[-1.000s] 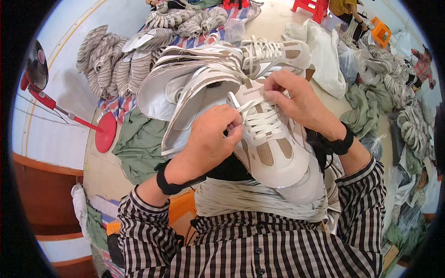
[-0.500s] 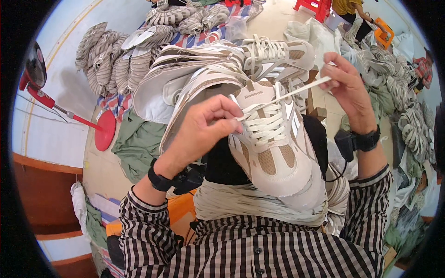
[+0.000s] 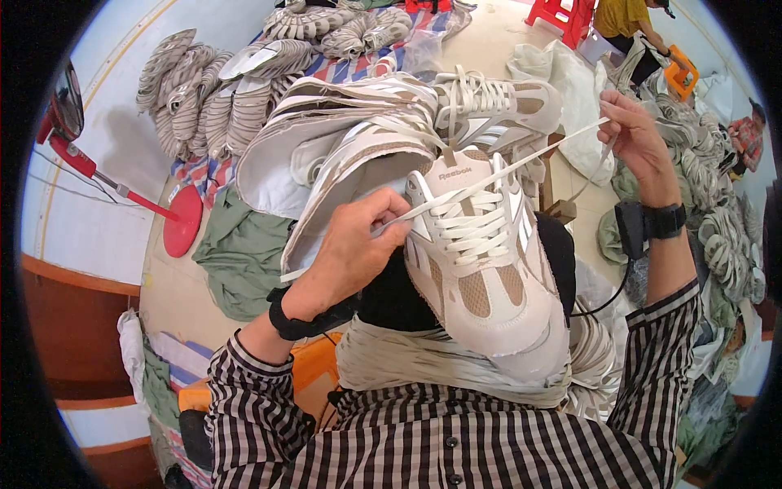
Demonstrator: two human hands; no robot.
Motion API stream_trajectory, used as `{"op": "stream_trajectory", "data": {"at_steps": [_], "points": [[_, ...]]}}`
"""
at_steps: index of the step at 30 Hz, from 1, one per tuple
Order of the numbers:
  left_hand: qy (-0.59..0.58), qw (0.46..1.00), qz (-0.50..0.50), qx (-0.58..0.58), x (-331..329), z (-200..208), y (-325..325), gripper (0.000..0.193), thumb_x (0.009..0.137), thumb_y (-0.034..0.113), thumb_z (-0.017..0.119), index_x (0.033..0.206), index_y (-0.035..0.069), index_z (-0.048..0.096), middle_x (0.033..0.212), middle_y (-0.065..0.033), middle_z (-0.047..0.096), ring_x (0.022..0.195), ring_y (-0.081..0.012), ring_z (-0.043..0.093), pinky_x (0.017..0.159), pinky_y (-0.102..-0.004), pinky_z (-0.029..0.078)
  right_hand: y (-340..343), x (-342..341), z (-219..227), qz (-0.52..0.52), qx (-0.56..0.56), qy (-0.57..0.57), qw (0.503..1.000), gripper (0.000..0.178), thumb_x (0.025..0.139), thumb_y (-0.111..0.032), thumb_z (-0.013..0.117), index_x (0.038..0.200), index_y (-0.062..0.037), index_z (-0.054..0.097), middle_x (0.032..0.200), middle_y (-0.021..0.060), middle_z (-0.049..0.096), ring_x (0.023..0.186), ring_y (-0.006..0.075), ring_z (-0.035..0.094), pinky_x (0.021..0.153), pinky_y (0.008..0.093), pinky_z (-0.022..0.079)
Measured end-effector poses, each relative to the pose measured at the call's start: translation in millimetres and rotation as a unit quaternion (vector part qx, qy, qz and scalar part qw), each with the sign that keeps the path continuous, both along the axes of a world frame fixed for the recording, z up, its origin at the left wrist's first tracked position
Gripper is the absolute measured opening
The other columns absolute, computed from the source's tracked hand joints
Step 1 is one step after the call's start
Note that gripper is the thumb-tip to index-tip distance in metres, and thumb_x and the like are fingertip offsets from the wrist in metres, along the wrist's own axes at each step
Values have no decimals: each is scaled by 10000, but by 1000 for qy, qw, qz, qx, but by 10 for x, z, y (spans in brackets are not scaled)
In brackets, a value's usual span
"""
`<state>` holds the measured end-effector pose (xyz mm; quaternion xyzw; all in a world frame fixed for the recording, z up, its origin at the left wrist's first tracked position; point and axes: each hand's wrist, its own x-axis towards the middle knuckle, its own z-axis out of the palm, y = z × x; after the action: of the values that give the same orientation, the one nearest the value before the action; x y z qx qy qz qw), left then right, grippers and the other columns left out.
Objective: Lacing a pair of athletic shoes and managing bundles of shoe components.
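A beige and white shoe upper [image 3: 481, 297] with brown mesh panels lies over my lap, toe toward me. Its cream shoelace [image 3: 472, 236] criss-crosses the front. At the upper's left side my left hand [image 3: 361, 240] pinches one lace end, drawn out from the top eyelets. Up and to the right, my right hand [image 3: 637, 140] grips the other end, and that lace [image 3: 542, 153] runs taut across the tongue [image 3: 467, 173]. Both hands are closed. Another toe piece shows beneath the upper.
Stacked uppers [image 3: 342, 130] and a laced upper [image 3: 497, 102] lie just beyond. A bundle of cream laces [image 3: 448, 367] rests across my lap. A red-based fan [image 3: 183, 222] stands left. Piles of uppers [image 3: 725, 224] line the right, where another person [image 3: 627, 24] sits farther back.
My right hand has moved up and right, drawing its lace out longer. My left hand has shifted slightly down and left with its lace end, now away from the eyelets.
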<state>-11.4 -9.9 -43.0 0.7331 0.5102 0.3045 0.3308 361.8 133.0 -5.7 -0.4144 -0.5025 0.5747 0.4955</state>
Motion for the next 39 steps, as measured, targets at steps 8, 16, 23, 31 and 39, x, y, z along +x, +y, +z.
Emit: {"op": "stream_trajectory", "data": {"at_steps": [8,16,23,31,39], "points": [[-88,995,34,-36,-110,169,-29,114,918,83,497,879,9,575,649,-6,586,609,-65,530,581,-212,432,317,143,-660,83,-112,-158,978,103,840,-126,613,936,-100,588,731,-53,517,605,70,506,578,226,424],[-189,976,26,-103,-171,102,-24,116,911,105,528,981,18,561,734,-19,601,643,-65,530,584,-221,425,-243,-651,-316,64,173,-264,947,189,850,-148,600,977,-10,616,901,9,607,825,101,546,763,255,444],[120,973,17,196,77,211,-14,239,774,65,648,993,32,559,822,-86,606,779,-225,599,699,-273,444,-686,-1197,-33,155,409,-389,810,140,791,-110,619,905,-31,597,813,104,560,875,272,522,788,361,427],[260,918,-21,299,169,216,79,182,742,56,641,912,48,577,808,-108,601,723,-296,575,646,-335,430,-668,-1211,-9,175,383,-395,816,91,825,-78,611,839,-13,549,802,59,525,800,206,489,739,318,411],[-168,973,-48,-151,82,436,185,150,862,35,465,954,-13,574,752,-17,553,656,-79,516,593,-239,432,-512,-1131,-34,239,64,-162,955,146,780,-96,635,892,-34,564,692,-48,497,634,52,460,557,231,383]]}}
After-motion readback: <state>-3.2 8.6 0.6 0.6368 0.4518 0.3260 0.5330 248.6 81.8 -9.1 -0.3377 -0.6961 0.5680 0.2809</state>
